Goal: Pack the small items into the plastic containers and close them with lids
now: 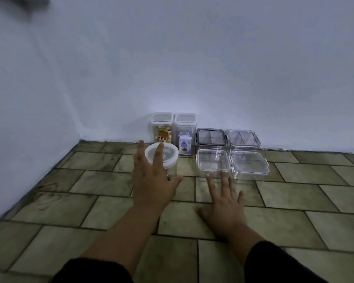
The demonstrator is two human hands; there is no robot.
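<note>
A round clear container with a white lid (168, 155) stands on the tiled floor. My left hand (153, 178) is stretched out over its near side, fingers straight and spread, holding nothing. My right hand (223, 203) is spread flat low over the tiles, its fingertips just short of a square clear box (213, 162) with its lid on. A second square clear box (249, 161) sits to the right of that one. Behind them stand a divided box with a grey lid (211, 136) and a divided clear box (242, 137).
Against the wall stand two tall lidded jars, one with colourful small items (163, 129) and one (185, 124) behind a small white and blue carton (185, 147). The wall corner (80, 139) closes the left side. Brown tiles (294, 201) stretch to the right and towards me.
</note>
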